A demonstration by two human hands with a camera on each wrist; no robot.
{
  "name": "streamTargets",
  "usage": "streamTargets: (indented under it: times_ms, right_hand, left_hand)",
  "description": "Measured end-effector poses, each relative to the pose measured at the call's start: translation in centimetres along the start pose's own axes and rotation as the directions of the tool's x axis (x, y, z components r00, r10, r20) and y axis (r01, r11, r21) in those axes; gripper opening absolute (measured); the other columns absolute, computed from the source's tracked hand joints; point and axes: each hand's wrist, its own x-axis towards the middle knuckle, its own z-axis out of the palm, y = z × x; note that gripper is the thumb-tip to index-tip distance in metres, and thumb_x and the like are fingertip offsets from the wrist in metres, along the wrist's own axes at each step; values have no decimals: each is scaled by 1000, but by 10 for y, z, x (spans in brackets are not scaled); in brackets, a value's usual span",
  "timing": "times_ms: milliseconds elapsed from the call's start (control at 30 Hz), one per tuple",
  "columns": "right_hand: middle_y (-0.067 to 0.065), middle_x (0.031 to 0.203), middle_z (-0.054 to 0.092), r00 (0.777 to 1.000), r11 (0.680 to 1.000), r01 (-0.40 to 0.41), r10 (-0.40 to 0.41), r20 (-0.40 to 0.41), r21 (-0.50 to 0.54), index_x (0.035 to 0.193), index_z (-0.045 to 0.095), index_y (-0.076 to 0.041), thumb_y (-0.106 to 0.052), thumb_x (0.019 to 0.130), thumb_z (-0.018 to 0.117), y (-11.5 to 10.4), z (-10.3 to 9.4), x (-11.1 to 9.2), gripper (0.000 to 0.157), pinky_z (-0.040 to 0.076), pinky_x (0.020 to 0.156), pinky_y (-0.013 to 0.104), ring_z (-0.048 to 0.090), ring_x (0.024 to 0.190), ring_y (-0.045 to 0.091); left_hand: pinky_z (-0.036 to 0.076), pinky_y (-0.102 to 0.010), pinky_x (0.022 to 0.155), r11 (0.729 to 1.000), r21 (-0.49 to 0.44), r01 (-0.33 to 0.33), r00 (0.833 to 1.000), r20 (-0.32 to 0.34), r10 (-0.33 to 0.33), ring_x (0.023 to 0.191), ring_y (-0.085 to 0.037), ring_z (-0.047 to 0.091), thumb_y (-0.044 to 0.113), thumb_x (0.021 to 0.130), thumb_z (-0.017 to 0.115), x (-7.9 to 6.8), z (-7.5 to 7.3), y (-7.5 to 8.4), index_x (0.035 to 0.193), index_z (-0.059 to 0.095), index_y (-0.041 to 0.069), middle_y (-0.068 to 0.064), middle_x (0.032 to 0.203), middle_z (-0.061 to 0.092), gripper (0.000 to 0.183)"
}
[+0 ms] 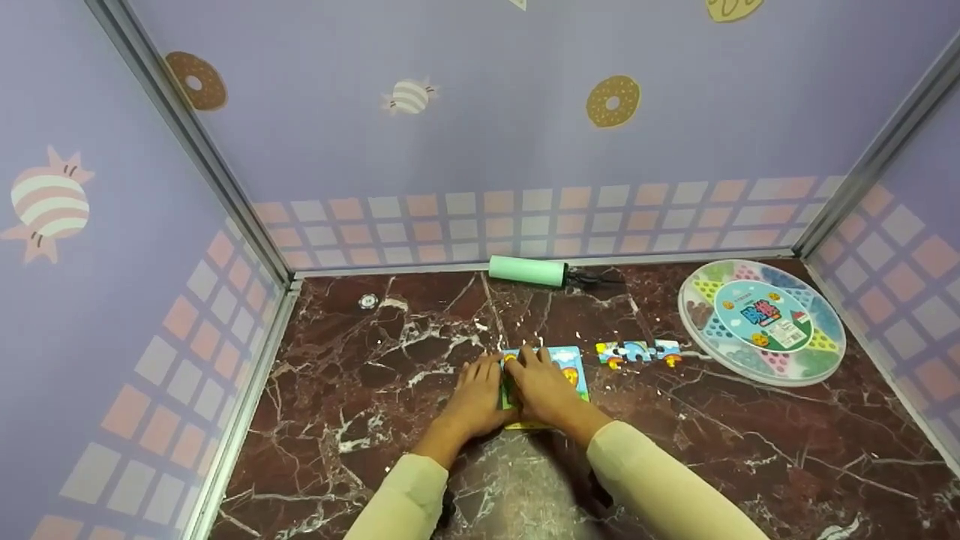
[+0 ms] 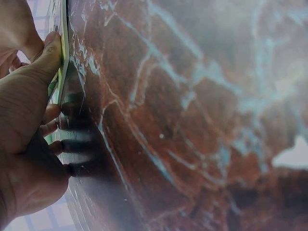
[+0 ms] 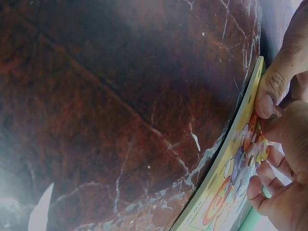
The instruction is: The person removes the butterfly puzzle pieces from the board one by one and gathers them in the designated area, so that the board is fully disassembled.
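Gently does it: brace the corner, press from above

A small rectangular jigsaw board with a bright cartoon print and yellow border [image 1: 568, 359] lies flat on the dark red, white-veined, marble-look bench [image 1: 750, 450], partly covered by both hands. The left hand [image 1: 474, 396] spans its near left corner, thumb on the near border and the other fingers spread, their tips down by the bench just beside the board. The right hand [image 1: 551, 390] bends over the middle of the print with curled fingers; whether they pinch a piece cannot be told, since the hands hide that spot.

The step looks like fitting or seating pieces. Ideally the left thumb should bear straight down, because a board this thin would probably slide under a sideways push. The right fingers would do best to line up knobs and sockets first, then press flat; forcing a tilted piece could bend it or lift its neighbours. Raising the right palm slightly would let the fit be checked. The short row of colourful cut jigsaw pieces [image 1: 637, 352] just right of the board is best left unbumped.
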Motion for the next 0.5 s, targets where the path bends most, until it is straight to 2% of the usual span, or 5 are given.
streamTargets:
  times_ms: [133,267,500]
  right_hand:
    - [22,131,59,1000,1000,21,-21,-22,1,122,68,-6,-27,72,100,-1,1,1,63,63,82,62,57,118,45]
    - [20,131,60,999,999,40,-40,-36,-1,120,72,-5,-31,70,102,0,1,0,64,63,82,61,57,118,45]
    - [17,125,63,991,993,117,-118,-63,-24,114,74,-6,-17,75,94,4,0,-1,45,62,80,55,56,109,39]
  left_hand:
    - [32,-68,133,1000,7,-7,1000,-16,7,161,-47,39,47,92,85,0,0,0,157,46,-6,-19,170,44,93]
    - [32,-68,133,1000,-2,-6,1000,-14,6,161,-47,39,47,92,84,0,0,0,157,46,-5,-20,170,44,92]
    - [30,-70,133,1000,-17,-8,1000,-14,8,162,-49,37,49,93,82,0,2,-2,157,46,-5,-22,171,42,91]
